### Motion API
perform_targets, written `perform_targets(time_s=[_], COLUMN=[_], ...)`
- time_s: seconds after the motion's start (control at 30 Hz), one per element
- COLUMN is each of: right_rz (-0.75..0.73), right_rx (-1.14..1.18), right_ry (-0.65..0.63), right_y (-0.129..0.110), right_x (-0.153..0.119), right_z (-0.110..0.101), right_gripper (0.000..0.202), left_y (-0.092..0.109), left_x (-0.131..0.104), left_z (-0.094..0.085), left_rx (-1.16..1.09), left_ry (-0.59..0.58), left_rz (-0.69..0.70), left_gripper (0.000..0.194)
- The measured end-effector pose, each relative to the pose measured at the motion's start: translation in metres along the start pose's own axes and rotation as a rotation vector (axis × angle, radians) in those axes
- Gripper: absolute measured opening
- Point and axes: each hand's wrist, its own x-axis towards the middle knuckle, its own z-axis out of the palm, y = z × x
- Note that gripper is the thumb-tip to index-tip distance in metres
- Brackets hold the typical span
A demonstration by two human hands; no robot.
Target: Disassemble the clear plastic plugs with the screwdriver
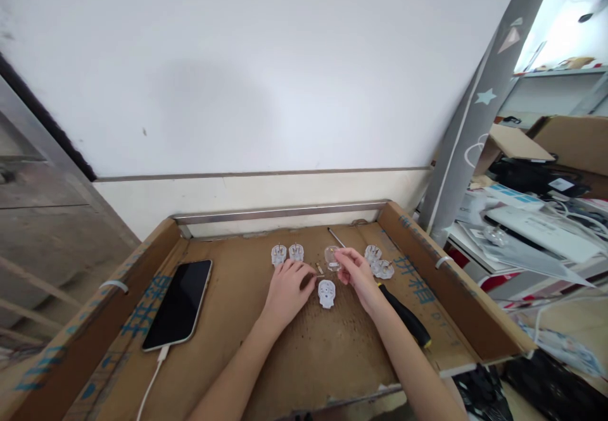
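Observation:
My right hand pinches a clear plastic plug cover by its right edge, just above the cardboard. My left hand rests palm down, fingers curled, with thumb and index fingertips closed at a small thin metal piece. Close by lies another small brass-coloured part. Between the hands sits a white plug base. Two plugs with metal pins, one left and one right, stand beyond my left hand. Past my right hand are more plug pieces.
A screwdriver with a black and yellow handle lies under my right forearm, its shaft pointing away. A phone on a white cable is at left. Cardboard walls edge the tray; a white wall rises behind. Clutter covers the right side.

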Motion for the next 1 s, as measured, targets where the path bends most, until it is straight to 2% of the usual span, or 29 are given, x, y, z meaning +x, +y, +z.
perform_targets(time_s=[0.13,0.27,0.43,0.83,1.0], right_rz=[0.007,0.019,0.017,0.001,0.03], right_rx=[-0.013,-0.021,-0.034,-0.03,-0.018], right_ry=[-0.065,-0.102,-0.125,-0.201,-0.241], right_y=[0.0,-0.002,-0.005,-0.008,-0.011], right_x=[-0.001,-0.004,-0.008,-0.016,-0.019], right_z=[0.001,0.003,0.008,0.013,0.016], right_gripper=[0.031,0.03,0.03,0.023,0.025], left_y=[-0.001,-0.001,0.001,0.002,0.004], left_x=[0.0,-0.001,-0.002,-0.002,-0.002], left_z=[-0.007,-0.008,-0.006,-0.007,-0.004], left_rx=[-0.098,-0.163,-0.139,0.009,-0.023], left_ry=[0.113,0.255,0.247,0.296,0.288], left_rz=[-0.073,-0.055,0.032,0.038,0.05], left_gripper=[0.009,0.009,0.013,0.013,0.012])
